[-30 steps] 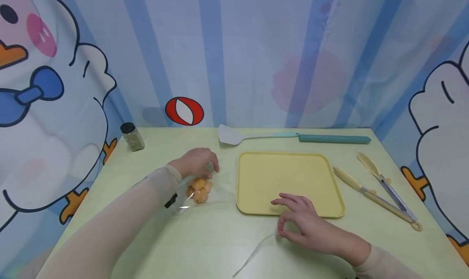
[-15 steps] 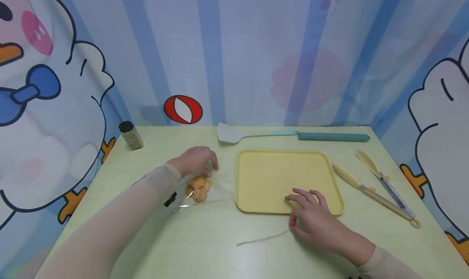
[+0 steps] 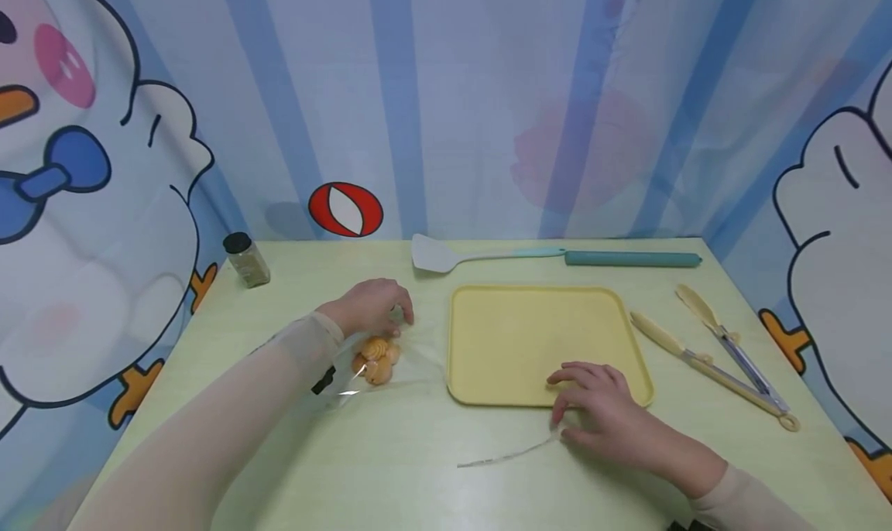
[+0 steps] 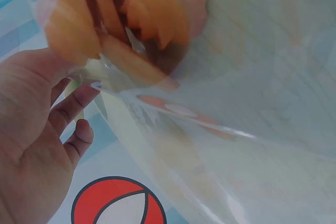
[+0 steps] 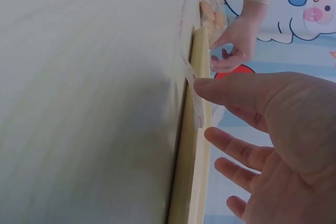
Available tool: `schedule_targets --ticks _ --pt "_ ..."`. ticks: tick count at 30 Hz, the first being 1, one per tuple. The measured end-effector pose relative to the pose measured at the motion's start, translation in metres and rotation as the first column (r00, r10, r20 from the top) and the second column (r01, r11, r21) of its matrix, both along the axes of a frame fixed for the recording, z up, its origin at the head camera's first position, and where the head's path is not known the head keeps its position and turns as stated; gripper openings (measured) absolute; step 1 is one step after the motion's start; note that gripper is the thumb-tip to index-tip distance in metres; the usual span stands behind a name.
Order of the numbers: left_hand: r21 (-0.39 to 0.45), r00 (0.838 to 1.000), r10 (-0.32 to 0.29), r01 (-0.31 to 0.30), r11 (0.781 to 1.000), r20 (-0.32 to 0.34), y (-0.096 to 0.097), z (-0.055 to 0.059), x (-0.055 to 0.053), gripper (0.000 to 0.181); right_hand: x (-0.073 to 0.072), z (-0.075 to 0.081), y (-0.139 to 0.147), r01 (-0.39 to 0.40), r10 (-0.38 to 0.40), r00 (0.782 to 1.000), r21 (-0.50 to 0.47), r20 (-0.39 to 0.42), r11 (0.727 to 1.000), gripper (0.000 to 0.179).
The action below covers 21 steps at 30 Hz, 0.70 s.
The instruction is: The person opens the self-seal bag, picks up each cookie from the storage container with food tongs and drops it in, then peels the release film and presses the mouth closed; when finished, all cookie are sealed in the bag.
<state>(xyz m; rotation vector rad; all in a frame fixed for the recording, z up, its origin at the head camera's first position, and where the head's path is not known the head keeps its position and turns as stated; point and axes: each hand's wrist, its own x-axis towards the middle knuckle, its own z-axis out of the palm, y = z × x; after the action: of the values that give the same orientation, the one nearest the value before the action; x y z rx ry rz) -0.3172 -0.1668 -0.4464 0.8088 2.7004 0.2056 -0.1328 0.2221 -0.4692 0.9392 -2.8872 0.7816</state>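
Note:
At the left of the head view my left hand (image 3: 372, 303) pinches the edge of a clear plastic bag (image 3: 414, 368). Inside the bag is a small heap of orange-brown, ridged baked pieces (image 3: 376, 357). The left wrist view shows them large behind the film (image 4: 157, 9). My right hand (image 3: 602, 415) is over the front edge of the yellow tray (image 3: 516, 345), thumb and index tips slightly apart. A thin white strip (image 3: 502, 459) with red print runs from those tips to the left. In the right wrist view the strip's end (image 5: 198, 108) shows right beside the thumb tip.
A spatula (image 3: 435, 254) and a teal rolled item (image 3: 630, 259) lie along the back edge. Tongs (image 3: 732, 384) with yellow tips lie open right of the tray. A black-capped jar (image 3: 247, 260) stands at the back left.
My right hand has moved right, and the strip has swung from slanting toward the front edge to lying nearly level. Its thumb and index finger have parted. My left hand keeps its hold.

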Motion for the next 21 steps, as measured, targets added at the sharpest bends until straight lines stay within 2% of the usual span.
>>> schedule_targets --ticks 7,13,17,21 --pt "-0.007 1.0 0.008 -0.008 1.0 0.007 0.0 -0.0003 0.0003 0.022 -0.0028 0.006 0.0076 -0.019 0.024 0.999 -0.106 0.044 0.994 0.032" --pt "-0.005 1.0 0.008 -0.008 1.0 0.003 0.0 -0.0007 0.0022 0.023 -0.0014 0.0054 0.0085 -0.029 0.035 0.997 -0.072 0.075 0.997 0.022" --pt "-0.005 1.0 0.006 -0.006 1.0 -0.002 0.0004 -0.0002 0.0026 0.023 0.0004 0.0041 0.0085 -0.04 0.045 0.997 -0.075 0.061 0.996 0.023" --pt "-0.01 1.0 0.016 -0.016 1.0 -0.005 -0.0005 0.0002 0.0036 0.023 0.0014 0.0036 0.0095 -0.04 0.039 0.999 -0.115 -0.011 0.993 0.032"
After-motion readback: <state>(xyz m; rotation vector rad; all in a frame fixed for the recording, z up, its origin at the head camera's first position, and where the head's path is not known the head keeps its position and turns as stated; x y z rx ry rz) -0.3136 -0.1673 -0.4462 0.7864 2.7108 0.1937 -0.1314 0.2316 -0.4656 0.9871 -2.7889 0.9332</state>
